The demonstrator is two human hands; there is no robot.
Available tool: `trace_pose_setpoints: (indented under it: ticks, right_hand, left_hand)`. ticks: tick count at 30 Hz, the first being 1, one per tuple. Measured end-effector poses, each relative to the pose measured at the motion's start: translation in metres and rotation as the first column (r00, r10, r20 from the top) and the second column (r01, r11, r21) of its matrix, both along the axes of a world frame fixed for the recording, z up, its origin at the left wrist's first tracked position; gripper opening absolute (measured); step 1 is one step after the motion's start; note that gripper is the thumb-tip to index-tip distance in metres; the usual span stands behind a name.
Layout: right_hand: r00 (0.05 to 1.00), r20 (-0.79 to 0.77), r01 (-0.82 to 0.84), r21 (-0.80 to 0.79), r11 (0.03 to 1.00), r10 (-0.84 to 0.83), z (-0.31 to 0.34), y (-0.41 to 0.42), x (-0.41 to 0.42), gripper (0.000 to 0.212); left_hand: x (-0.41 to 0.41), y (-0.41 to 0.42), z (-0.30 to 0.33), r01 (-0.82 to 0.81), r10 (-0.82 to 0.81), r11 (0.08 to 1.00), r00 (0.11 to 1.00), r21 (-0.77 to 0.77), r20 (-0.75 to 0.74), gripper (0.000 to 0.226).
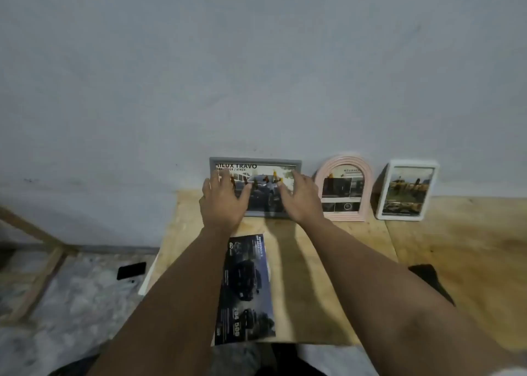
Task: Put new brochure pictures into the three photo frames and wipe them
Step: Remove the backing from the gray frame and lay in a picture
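Three photo frames lean against the wall at the back of the wooden table (313, 276). The grey frame (256, 161) on the left holds a car picture with the words HILUX TRAVO. A pink arched frame (368, 176) stands in the middle and a white frame (407, 190) on the right, both with pictures in them. My left hand (222, 201) and my right hand (299, 199) are spread in front of the grey frame with fingers straight, at or just off its glass. A dark car brochure (246, 287) lies flat on the table between my forearms.
A black cloth (427, 276) lies on the table under my right forearm. A black phone (131, 270) rests on the patterned floor to the left, near a wooden stand (42, 261). The grey wall rises directly behind the frames.
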State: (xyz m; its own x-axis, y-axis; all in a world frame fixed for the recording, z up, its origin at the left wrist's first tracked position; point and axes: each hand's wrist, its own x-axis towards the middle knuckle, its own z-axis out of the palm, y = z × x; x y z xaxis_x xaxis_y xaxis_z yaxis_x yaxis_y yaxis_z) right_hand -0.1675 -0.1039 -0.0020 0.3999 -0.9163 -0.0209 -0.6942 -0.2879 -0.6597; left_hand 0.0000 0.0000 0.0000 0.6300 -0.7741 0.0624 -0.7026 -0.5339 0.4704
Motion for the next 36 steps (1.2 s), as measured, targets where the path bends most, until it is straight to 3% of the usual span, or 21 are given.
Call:
trace_pose_setpoints:
  ticks: [5,9,15,17,20,24,29,34,36]
  right_hand:
    - [0.984,0.090,0.140,0.167,0.976,-0.156,-0.032,-0.034,0.013,0.063]
    - [0.938,0.146,0.249,0.349,0.903,-0.315,-0.057,-0.067,0.028,0.071]
    - [0.872,0.172,0.331,0.481,0.812,-0.458,-0.091,-0.101,0.041,0.084]
    - [0.872,0.193,0.314,0.484,0.817,-0.450,-0.096,-0.107,0.043,0.083]
    - [0.882,0.262,0.212,0.520,0.828,-0.391,-0.099,-0.107,0.043,0.078]
    - [0.870,0.325,0.168,0.512,0.842,-0.371,-0.097,-0.099,0.043,0.081]
    - [0.852,0.388,0.188,0.397,0.898,-0.351,-0.075,-0.066,0.025,0.058]
    - [0.782,0.417,0.290,0.414,0.863,-0.463,-0.058,-0.012,-0.031,0.068]
    - [0.741,0.427,0.362,0.395,0.844,-0.518,-0.052,0.009,-0.064,0.063]
  left_hand:
    - [0.025,-0.030,-0.050,-0.056,0.056,0.998,0.998,-0.026,-0.010,0.073]
    - [0.050,-0.062,-0.076,-0.183,0.178,0.983,0.956,-0.001,-0.234,0.068]
    - [0.087,-0.096,-0.105,-0.473,0.417,0.879,0.702,0.059,-0.578,0.091]
    - [0.096,-0.103,-0.113,-0.546,0.426,0.837,0.605,0.039,-0.673,0.095]
    - [0.104,-0.105,-0.118,-0.539,0.354,0.842,0.534,0.013,-0.768,0.092]
    - [0.096,-0.095,-0.115,-0.512,0.266,0.857,0.519,-0.046,-0.812,0.079]
    - [0.066,-0.060,-0.090,-0.541,0.204,0.828,0.534,-0.147,-0.820,0.065]
    - [0.016,-0.016,-0.062,-0.469,0.113,0.834,0.659,-0.289,-0.744,0.049]
    - [-0.010,0.002,-0.061,-0.406,0.081,0.853,0.723,-0.327,-0.686,0.063]
